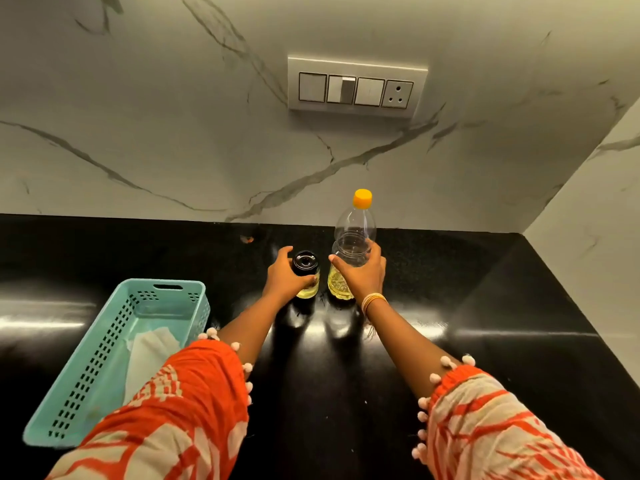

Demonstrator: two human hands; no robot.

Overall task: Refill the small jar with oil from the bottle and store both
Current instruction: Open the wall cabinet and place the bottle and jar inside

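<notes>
A small glass jar (306, 268) with a black lid stands upright on the black counter (485, 323), yellow oil showing in its lower part. My left hand (285, 276) is wrapped around it from the left. Just to its right stands a clear plastic bottle (354, 237) with an orange cap on, holding a little yellow oil at the bottom. My right hand (363, 275) grips the bottle around its lower middle. Jar and bottle are a small gap apart, both resting on the counter near the back wall.
A teal perforated plastic basket (104, 362) lies on the counter at the front left with a white paper inside. A marble wall with a switch panel (356, 86) rises behind. A side wall closes the counter's right end.
</notes>
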